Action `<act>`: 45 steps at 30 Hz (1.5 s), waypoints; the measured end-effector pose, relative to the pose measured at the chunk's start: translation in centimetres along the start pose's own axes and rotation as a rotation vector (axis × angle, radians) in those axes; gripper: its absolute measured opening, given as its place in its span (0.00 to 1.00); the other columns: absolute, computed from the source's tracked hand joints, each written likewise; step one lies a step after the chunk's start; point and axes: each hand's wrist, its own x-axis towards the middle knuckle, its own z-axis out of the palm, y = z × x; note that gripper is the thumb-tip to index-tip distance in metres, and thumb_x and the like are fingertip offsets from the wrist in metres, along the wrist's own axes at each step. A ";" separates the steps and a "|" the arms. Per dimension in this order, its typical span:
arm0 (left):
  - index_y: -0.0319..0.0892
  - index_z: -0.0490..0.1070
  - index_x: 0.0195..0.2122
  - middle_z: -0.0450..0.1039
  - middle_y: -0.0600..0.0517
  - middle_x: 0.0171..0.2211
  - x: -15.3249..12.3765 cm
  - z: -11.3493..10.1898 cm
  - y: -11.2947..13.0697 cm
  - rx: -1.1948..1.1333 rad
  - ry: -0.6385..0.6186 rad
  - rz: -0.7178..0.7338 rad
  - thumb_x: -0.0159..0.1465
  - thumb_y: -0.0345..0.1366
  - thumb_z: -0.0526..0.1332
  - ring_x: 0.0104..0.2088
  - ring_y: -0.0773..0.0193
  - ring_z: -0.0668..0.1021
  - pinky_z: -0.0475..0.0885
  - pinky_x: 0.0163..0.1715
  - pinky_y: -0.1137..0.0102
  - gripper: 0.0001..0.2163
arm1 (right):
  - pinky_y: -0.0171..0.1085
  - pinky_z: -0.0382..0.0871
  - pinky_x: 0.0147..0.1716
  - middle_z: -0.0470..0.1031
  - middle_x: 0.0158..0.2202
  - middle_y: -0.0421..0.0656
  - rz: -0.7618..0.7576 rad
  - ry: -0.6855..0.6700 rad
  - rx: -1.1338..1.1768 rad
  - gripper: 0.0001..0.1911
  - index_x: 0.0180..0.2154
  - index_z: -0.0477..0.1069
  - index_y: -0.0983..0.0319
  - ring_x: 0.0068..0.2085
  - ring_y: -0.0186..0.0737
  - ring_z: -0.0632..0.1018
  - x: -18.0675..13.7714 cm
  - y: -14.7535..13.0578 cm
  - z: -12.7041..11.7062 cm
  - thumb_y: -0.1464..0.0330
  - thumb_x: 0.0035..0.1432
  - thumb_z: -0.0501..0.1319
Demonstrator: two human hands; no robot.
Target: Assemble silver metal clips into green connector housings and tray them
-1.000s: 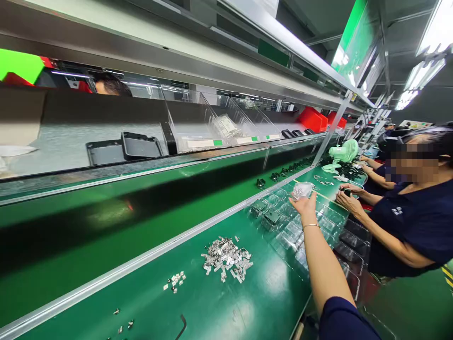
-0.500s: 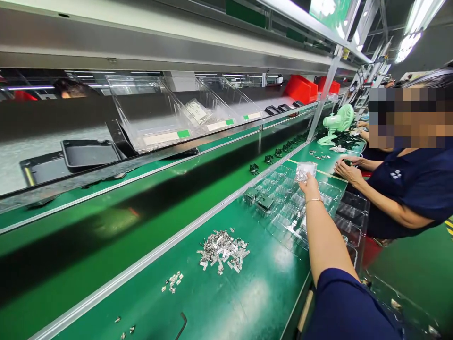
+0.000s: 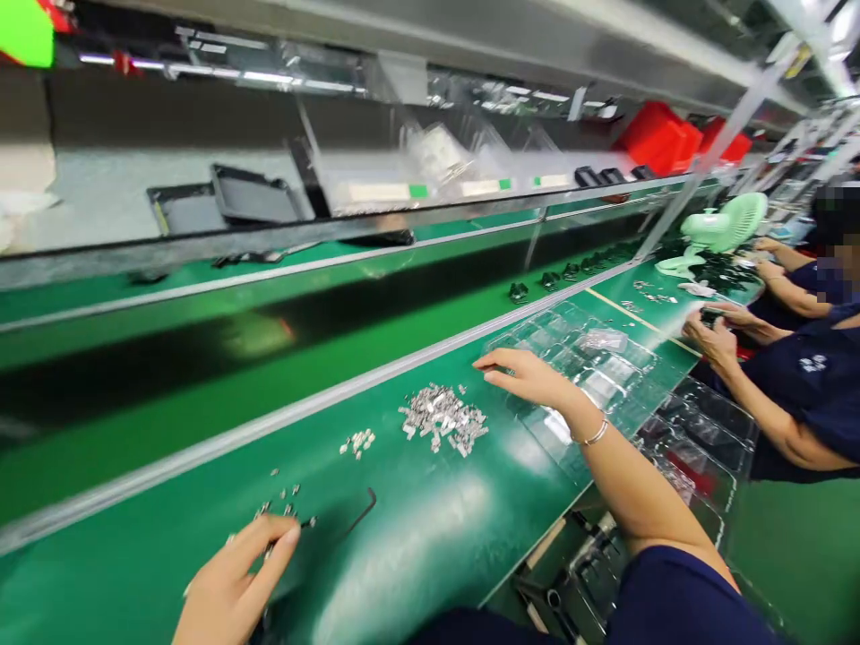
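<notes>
My left hand (image 3: 238,578) is low over the near bench, thumb and forefinger pinched on a small screw (image 3: 309,522) that sticks out at the fingertips. Several loose screws (image 3: 288,510) lie just beyond it, and a black hex key (image 3: 363,511) is to its right. My right hand (image 3: 528,376) hovers at the left edge of the clear plastic tray (image 3: 578,394), thumb and fingers slightly apart with nothing visible between them. A pile of small metal parts (image 3: 443,418) lies to its left. In the tray rests a clear bag (image 3: 603,340).
A smaller cluster of metal pieces (image 3: 358,443) lies left of the pile. A metal rail (image 3: 322,387) separates the bench from the green strip carrying dark parts (image 3: 518,292). A co-worker's hands (image 3: 716,336) hold a dark part at right, near a green fan (image 3: 726,222).
My right hand has let go of the clear bag, now in the tray, and come back toward the left. My left hand has entered at the lower left. The view has shifted.
</notes>
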 end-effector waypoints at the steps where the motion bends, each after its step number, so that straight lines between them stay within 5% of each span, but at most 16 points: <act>1: 0.46 0.74 0.26 0.78 0.56 0.28 -0.1 -0.2 0.7 -0.029 0.016 0.008 0.61 0.49 0.55 0.28 0.64 0.80 0.74 0.31 0.75 0.15 | 0.43 0.67 0.51 0.75 0.48 0.44 -0.066 -0.113 -0.131 0.15 0.48 0.73 0.57 0.49 0.44 0.75 0.1 -1.5 0.9 0.64 0.60 0.58; 5: 0.45 0.74 0.27 0.77 0.55 0.28 -1.2 -1.5 1.2 -0.070 0.075 -0.005 0.61 0.47 0.54 0.29 0.66 0.79 0.72 0.31 0.77 0.14 | 0.51 0.62 0.55 0.69 0.54 0.53 0.057 -0.075 -0.684 0.20 0.53 0.68 0.61 0.54 0.54 0.70 -2.3 -2.3 2.0 0.66 0.59 0.59; 11: 0.44 0.72 0.25 0.76 0.56 0.25 -4.3 -2.1 -1.1 -0.125 0.185 -0.213 0.60 0.48 0.55 0.27 0.66 0.77 0.71 0.33 0.75 0.15 | 0.55 0.69 0.44 0.69 0.52 0.60 0.447 0.107 -0.985 0.26 0.57 0.62 0.67 0.47 0.61 0.74 -12.1 4.3 3.4 0.62 0.59 0.55; 15: 0.43 0.72 0.25 0.75 0.55 0.24 -3.8 -1.8 0.0 -0.237 0.156 -0.330 0.61 0.45 0.54 0.28 0.65 0.76 0.70 0.34 0.73 0.14 | 0.56 0.69 0.41 0.71 0.50 0.60 0.368 0.287 -0.987 0.26 0.60 0.59 0.68 0.45 0.61 0.75 -13.6 7.5 4.2 0.67 0.62 0.47; 20: 0.41 0.69 0.25 0.73 0.54 0.24 -3.1 -1.5 1.4 -0.385 0.184 -0.252 0.61 0.37 0.55 0.27 0.66 0.74 0.69 0.31 0.73 0.10 | 0.65 0.61 0.45 0.69 0.52 0.65 0.210 0.512 -0.889 0.28 0.56 0.66 0.69 0.49 0.69 0.72 -10.2 9.1 4.3 0.61 0.58 0.51; 22: 0.41 0.69 0.26 0.72 0.54 0.24 -3.8 -1.4 1.7 -0.371 0.190 -0.204 0.62 0.35 0.55 0.27 0.67 0.73 0.68 0.31 0.73 0.10 | 0.65 0.59 0.49 0.67 0.54 0.66 0.094 0.553 -0.764 0.28 0.55 0.67 0.70 0.53 0.69 0.69 -9.1 6.8 5.9 0.59 0.58 0.53; 24: 0.41 0.70 0.26 0.71 0.54 0.24 -4.9 -1.4 1.8 -0.319 0.180 -0.151 0.63 0.33 0.54 0.27 0.68 0.73 0.67 0.30 0.73 0.10 | 0.60 0.62 0.50 0.69 0.52 0.62 -0.047 0.447 -0.518 0.26 0.55 0.66 0.68 0.54 0.62 0.70 -8.6 2.4 9.3 0.59 0.60 0.54; 28: 0.41 0.71 0.30 0.72 0.53 0.25 -7.0 -1.4 1.9 -0.139 0.171 0.006 0.65 0.32 0.53 0.27 0.67 0.73 0.67 0.30 0.72 0.09 | 0.44 0.73 0.45 0.74 0.48 0.48 -0.267 -0.225 0.129 0.18 0.56 0.62 0.57 0.44 0.43 0.78 -8.9 -8.7 18.9 0.64 0.66 0.52; 30: 0.40 0.71 0.31 0.73 0.52 0.26 -8.0 -1.3 1.8 -0.062 0.163 0.072 0.66 0.32 0.53 0.27 0.67 0.74 0.67 0.30 0.72 0.09 | 0.42 0.72 0.45 0.73 0.49 0.48 -0.363 -0.351 0.230 0.20 0.57 0.61 0.57 0.45 0.42 0.77 -9.2 -12.7 22.8 0.64 0.65 0.55; 35: 0.42 0.71 0.30 0.73 0.53 0.24 -10.2 -0.4 1.4 0.137 0.209 0.152 0.66 0.33 0.53 0.26 0.66 0.73 0.66 0.28 0.71 0.09 | 0.37 0.73 0.35 0.74 0.31 0.42 -0.454 -0.301 0.254 0.05 0.37 0.69 0.59 0.33 0.39 0.76 -9.2 -15.6 26.5 0.68 0.65 0.55; 38: 0.43 0.71 0.31 0.73 0.53 0.25 -10.7 -0.4 1.1 0.198 0.269 0.191 0.64 0.32 0.56 0.27 0.65 0.73 0.66 0.29 0.70 0.06 | 0.42 0.70 0.47 0.74 0.33 0.40 -0.501 -0.290 0.251 0.03 0.37 0.68 0.59 0.34 0.37 0.76 -8.9 -15.3 26.4 0.70 0.64 0.56; 43: 0.43 0.70 0.44 0.74 0.48 0.43 -9.1 -0.7 -1.1 -0.252 0.236 -0.109 0.61 0.33 0.55 0.45 0.59 0.75 0.71 0.44 0.64 0.11 | 0.52 0.61 0.55 0.73 0.34 0.40 -0.361 -0.024 0.156 0.03 0.35 0.66 0.58 0.38 0.39 0.75 -7.6 -14.7 26.4 0.71 0.62 0.56; 45: 0.43 0.69 0.45 0.72 0.48 0.48 -8.4 0.0 -2.3 -0.440 0.132 -0.202 0.59 0.30 0.54 0.50 0.59 0.73 0.68 0.51 0.61 0.14 | 0.55 0.57 0.56 0.73 0.35 0.41 -0.365 -0.037 0.079 0.03 0.34 0.67 0.58 0.40 0.41 0.75 -7.2 -14.5 27.0 0.70 0.62 0.56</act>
